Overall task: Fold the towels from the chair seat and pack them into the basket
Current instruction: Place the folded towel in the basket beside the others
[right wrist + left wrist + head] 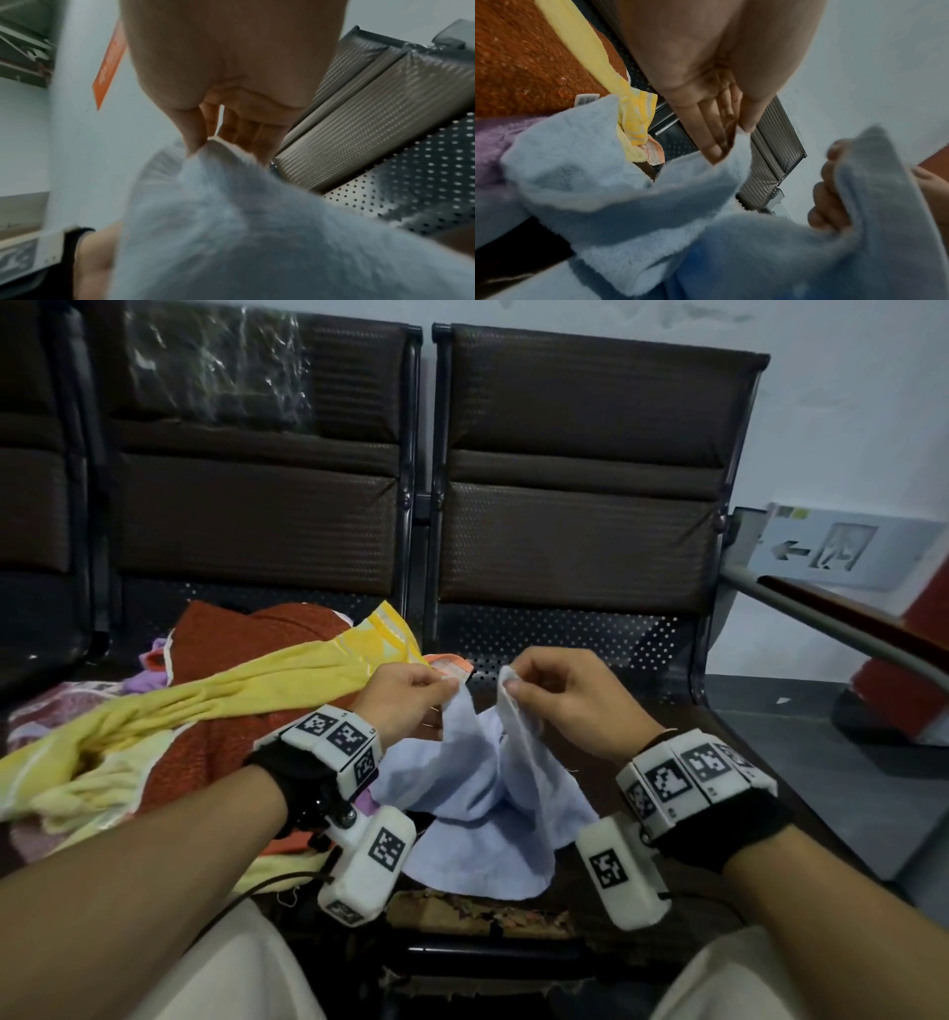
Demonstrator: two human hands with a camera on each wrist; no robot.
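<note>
A light blue towel hangs between my two hands above the front of the right chair seat. My left hand pinches one top corner of it, and my right hand pinches the other corner close by. The cloth droops down in folds onto the seat. In the left wrist view the left hand holds the blue towel between thumb and fingers. In the right wrist view the right hand pinches the towel edge. A heap of towels lies on the left seat: yellow, rust red, purple. No basket is in view.
Dark brown chair backs stand behind the seats. A grey rail and a red object are at the right, by a white wall with an arrow sign. My light trouser legs fill the bottom.
</note>
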